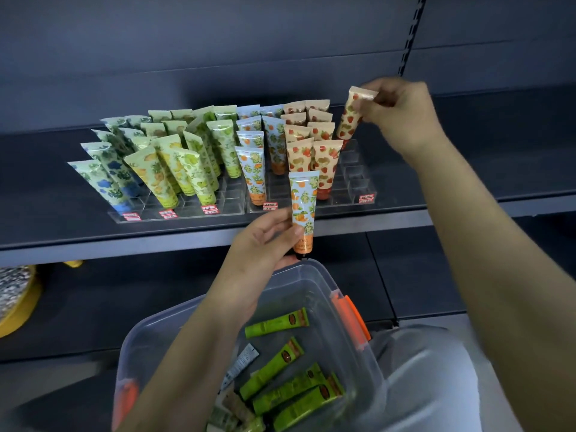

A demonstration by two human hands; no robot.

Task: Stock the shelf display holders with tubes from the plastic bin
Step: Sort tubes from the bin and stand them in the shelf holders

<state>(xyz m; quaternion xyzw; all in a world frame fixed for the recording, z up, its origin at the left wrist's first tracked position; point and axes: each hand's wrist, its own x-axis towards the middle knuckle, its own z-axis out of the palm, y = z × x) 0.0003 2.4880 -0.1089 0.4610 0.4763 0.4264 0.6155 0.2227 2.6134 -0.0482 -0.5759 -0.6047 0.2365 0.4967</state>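
Note:
My right hand (402, 110) pinches the crimped top of a strawberry-print tube (350, 120), which hangs cap down over the far right back of the clear acrylic display holder (355, 179) on the shelf. My left hand (265, 241) grips an orange-print tube (302, 207) upright by its lower end, just above the far rim of the clear plastic bin (314, 282). Several green tubes (277, 366) lie in the bin below my forearms. Rows of blue, yellow, green, orange and strawberry tubes (193, 157) stand in the holders.
The dark shelf (93, 241) has a front lip just beyond the bin. The holder's right column of slots (358, 182) stands unfilled. Orange latches (349, 316) clip the bin's sides. A yellow and speckled object (15, 297) sits on the lower shelf at left.

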